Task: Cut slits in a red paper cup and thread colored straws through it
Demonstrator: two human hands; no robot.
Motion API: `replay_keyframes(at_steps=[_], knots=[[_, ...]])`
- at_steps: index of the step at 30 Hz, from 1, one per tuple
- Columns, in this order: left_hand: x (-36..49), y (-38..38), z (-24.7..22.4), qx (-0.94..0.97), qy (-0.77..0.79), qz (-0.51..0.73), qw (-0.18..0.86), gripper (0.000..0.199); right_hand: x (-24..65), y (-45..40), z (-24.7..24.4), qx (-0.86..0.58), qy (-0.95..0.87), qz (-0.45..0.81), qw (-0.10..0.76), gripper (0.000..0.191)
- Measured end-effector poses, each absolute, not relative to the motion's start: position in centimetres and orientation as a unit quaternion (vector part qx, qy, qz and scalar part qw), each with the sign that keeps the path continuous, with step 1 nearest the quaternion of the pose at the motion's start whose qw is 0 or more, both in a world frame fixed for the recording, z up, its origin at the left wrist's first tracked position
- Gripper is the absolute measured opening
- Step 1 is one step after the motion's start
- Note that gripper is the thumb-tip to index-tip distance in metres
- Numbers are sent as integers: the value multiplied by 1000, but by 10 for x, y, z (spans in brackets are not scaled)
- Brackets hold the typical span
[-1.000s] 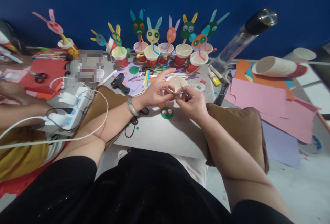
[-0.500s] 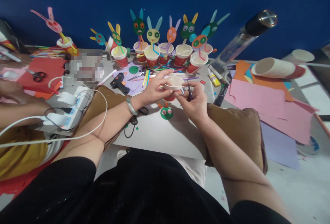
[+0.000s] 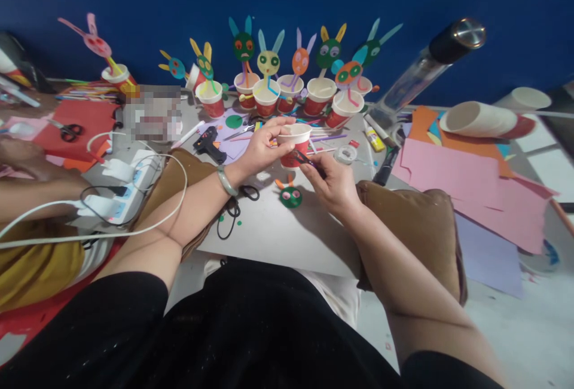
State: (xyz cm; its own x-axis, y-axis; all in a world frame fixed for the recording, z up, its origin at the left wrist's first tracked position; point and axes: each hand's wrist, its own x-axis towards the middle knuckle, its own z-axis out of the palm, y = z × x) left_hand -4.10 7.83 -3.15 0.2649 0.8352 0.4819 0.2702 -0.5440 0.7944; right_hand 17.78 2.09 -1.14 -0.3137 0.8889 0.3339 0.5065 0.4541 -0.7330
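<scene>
I am looking down on a pale surface (image 3: 278,236), its far half crowded with materials and made pieces. Pink sheets (image 3: 452,165) are lying to the right, so paper is clearly not running out. Along the back, a row of red-and-white cups (image 3: 264,106) is carrying long-eared paper heads (image 3: 268,64); I am judging these figures complete or close to it, since eyes and ears are showing on them.

My left hand (image 3: 262,149) and right hand (image 3: 335,178) are both grasping. The left is holding a single paper cup (image 3: 299,134), roughly upright, in front of that row; the right is clasping a dark-handled tool (image 3: 309,163) at the cup's near side. I am not managing to tell whether the tool is touching the cup, or whether the cup is resting on the surface.

By my reading, this cup is lagging behind the others: no head is rising from it. A green head (image 3: 290,198) is lying just in front of it, apart, already bearing pink eyes (image 3: 286,195) and orange ears (image 3: 278,184). I am counting the head as mostly made and its joining to a cup as undone. Small green dots (image 3: 239,218) are lying nearby, perhaps offcuts.
</scene>
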Motion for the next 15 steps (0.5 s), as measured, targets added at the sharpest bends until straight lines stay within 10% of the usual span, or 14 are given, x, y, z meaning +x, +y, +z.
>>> replay_keyframes(at_steps=[15], knots=[[-33, 72, -28, 751, 366, 485, 259, 19, 178, 28, -16, -485, -759, 207, 382, 44]])
